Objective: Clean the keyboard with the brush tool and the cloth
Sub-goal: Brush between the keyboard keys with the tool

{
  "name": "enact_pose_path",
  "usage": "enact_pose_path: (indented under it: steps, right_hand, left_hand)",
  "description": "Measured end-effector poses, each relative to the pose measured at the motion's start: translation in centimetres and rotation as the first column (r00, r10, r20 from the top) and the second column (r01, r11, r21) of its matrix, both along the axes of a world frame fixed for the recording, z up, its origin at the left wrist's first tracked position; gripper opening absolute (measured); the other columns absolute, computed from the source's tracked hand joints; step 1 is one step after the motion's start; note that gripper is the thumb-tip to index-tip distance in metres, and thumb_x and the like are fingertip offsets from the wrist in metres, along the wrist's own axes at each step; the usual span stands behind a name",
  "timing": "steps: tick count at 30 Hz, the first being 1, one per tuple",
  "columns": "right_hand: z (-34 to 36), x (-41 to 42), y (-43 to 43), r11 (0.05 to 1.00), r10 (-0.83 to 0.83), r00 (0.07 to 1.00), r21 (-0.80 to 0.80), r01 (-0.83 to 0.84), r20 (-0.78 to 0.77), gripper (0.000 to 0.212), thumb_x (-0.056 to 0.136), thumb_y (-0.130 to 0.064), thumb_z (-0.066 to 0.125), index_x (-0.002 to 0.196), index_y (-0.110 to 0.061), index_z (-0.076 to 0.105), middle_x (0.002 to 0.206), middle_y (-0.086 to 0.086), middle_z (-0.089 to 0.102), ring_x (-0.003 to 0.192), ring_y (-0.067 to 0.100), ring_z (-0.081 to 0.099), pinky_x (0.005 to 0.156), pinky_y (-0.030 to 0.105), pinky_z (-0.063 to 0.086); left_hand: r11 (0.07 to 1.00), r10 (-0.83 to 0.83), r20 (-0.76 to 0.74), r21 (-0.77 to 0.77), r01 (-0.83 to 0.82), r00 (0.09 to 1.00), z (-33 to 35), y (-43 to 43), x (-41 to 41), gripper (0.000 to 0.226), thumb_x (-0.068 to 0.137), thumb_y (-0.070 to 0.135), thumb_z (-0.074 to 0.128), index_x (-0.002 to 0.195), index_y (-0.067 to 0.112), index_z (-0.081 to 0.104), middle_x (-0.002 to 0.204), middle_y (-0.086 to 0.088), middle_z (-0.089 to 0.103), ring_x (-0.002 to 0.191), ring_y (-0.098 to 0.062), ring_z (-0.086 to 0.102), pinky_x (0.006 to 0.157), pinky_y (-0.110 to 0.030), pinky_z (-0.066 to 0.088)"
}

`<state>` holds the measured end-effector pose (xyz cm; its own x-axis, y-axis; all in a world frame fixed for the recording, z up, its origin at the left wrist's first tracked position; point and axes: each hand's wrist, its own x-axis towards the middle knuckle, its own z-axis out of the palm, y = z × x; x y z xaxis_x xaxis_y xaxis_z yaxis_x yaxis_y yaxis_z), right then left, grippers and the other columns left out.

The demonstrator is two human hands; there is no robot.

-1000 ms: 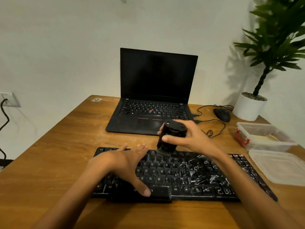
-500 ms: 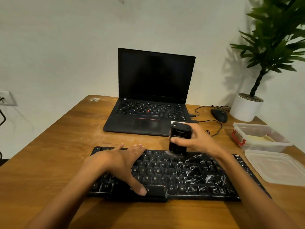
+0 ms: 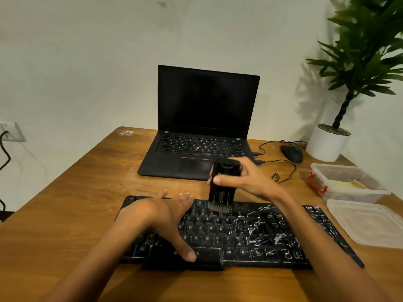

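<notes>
Brushing step: right hand (image 3: 250, 182) closed round upright brush tool (image 3: 222, 184), bristles on top key row of keyboard (image 3: 272, 238) near desk (image 3: 76, 203) front edge; left hand (image 3: 161, 216) flat, open, steadying; short strokes rightward toward white residue advised.

Using the keyboard (image 3: 250, 234) as the reference: its left half is blocked by the left hand (image 3: 161, 216) lying flat on it, and the right hand (image 3: 244, 179) holds the brush (image 3: 222, 186) upright on the top row near the middle. The right half of the keys is clear. Left of the keyboard, bare table (image 3: 65, 203), loads of room. Behind it the laptop (image 3: 205, 131) blocks the way, leaving just a narrow strip. Right of it, a lid (image 3: 368, 223) sits just beside the edge, with a tub (image 3: 342, 182) behind that. Cables (image 3: 283, 168) and a mouse (image 3: 292, 153) clutter the back right.
</notes>
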<state>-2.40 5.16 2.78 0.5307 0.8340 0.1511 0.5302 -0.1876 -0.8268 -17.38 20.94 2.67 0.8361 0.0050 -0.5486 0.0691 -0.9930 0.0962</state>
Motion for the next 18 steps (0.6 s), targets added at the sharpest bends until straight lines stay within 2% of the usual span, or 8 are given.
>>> enact_pose_path:
  steps: [2,5,6,8,10,12,15,18]
  right_hand:
    - [-0.4,0.1,0.2,1.000,-0.011,1.000,-0.010,0.011,0.025,0.021,0.077,-0.027,0.072,0.091,-0.015,0.061,0.087,0.001,0.066,0.083,0.001,0.062,0.077,0.016,0.048]
    - [-0.6,0.8,-0.3,0.994,-0.088,0.996,0.069,0.086,0.017,0.031,0.073,-0.029,0.074,0.093,-0.010,0.062,0.093,0.010,0.067,0.092,0.019,0.064,0.083,0.036,0.053]
    - [-0.7,0.8,-0.5,0.995,-0.071,0.997,0.065,0.071,-0.005,0.034,0.073,-0.031,0.074,0.095,-0.008,0.062,0.095,0.011,0.068,0.093,0.020,0.065,0.083,0.035,0.054]
    - [-0.7,0.7,-0.7,0.999,-0.040,0.999,0.024,0.039,0.025,0.024,0.076,-0.026,0.073,0.091,-0.012,0.062,0.090,0.004,0.069,0.089,0.013,0.064,0.080,0.026,0.052]
    - [-0.5,1.1,-1.2,0.995,-0.104,0.991,0.021,0.102,0.082,0.017,0.077,-0.024,0.072,0.089,-0.015,0.062,0.086,-0.002,0.066,0.085,0.012,0.063,0.078,0.027,0.049]
    - [-0.3,1.7,-2.3,0.993,-0.114,0.992,0.036,0.112,0.054,0.026,0.073,-0.028,0.074,0.092,-0.014,0.062,0.090,0.001,0.068,0.090,0.018,0.064,0.081,0.031,0.051]
    - [-0.3,1.9,-4.1,0.994,-0.113,0.993,-0.009,0.113,-0.032,0.037,0.070,-0.032,0.075,0.097,-0.010,0.061,0.093,0.006,0.069,0.088,0.017,0.065,0.075,0.021,0.052]
    - [0.4,1.9,-5.3,0.979,-0.204,0.970,0.010,0.205,0.133,0.016,0.077,-0.021,0.072,0.090,-0.017,0.063,0.084,-0.006,0.065,0.077,0.000,0.060,0.065,0.014,0.044]
  left_hand:
    - [1.000,-0.007,-0.002,0.002,0.007,1.000,0.1,0.0,0.1,0.121,0.068,0.066,0.063,0.145,0.021,-0.019,0.154,0.007,-0.018,0.140,-0.009,-0.015,0.112,-0.038,-0.019]
    - [1.000,-0.001,-0.001,-0.003,0.001,1.000,-0.1,0.0,0.0,0.122,0.067,0.066,0.064,0.145,0.021,-0.018,0.154,0.007,-0.017,0.140,-0.009,-0.015,0.112,-0.038,-0.019]
    - [1.000,0.004,0.000,-0.007,-0.004,1.000,-0.1,0.0,0.0,0.122,0.067,0.066,0.064,0.145,0.021,-0.018,0.154,0.007,-0.017,0.140,-0.009,-0.015,0.111,-0.037,-0.019]
    - [1.000,0.008,0.001,-0.009,-0.008,1.000,0.0,0.0,0.1,0.121,0.067,0.066,0.064,0.146,0.021,-0.017,0.154,0.007,-0.017,0.141,-0.010,-0.015,0.110,-0.037,-0.019]
    - [1.000,0.010,0.000,0.001,-0.010,1.000,0.2,-0.2,0.0,0.121,0.067,0.066,0.064,0.145,0.021,-0.018,0.154,0.007,-0.017,0.140,-0.010,-0.015,0.109,-0.036,-0.019]
    - [1.000,0.027,-0.001,-0.007,-0.027,1.000,0.4,-0.5,-0.2,0.119,0.069,0.063,0.064,0.145,0.022,-0.018,0.154,0.008,-0.017,0.140,-0.011,-0.016,0.109,-0.035,-0.019]
    - [0.998,0.053,-0.007,-0.017,-0.053,0.999,0.9,-0.9,-0.4,0.116,0.072,0.060,0.064,0.145,0.023,-0.018,0.154,0.009,-0.018,0.140,-0.014,-0.017,0.110,-0.034,-0.014]
    - [0.998,0.055,-0.009,-0.009,-0.056,0.998,1.3,-1.2,-0.5,0.115,0.073,0.058,0.064,0.145,0.023,-0.018,0.154,0.009,-0.017,0.140,-0.015,-0.016,0.111,-0.034,-0.011]
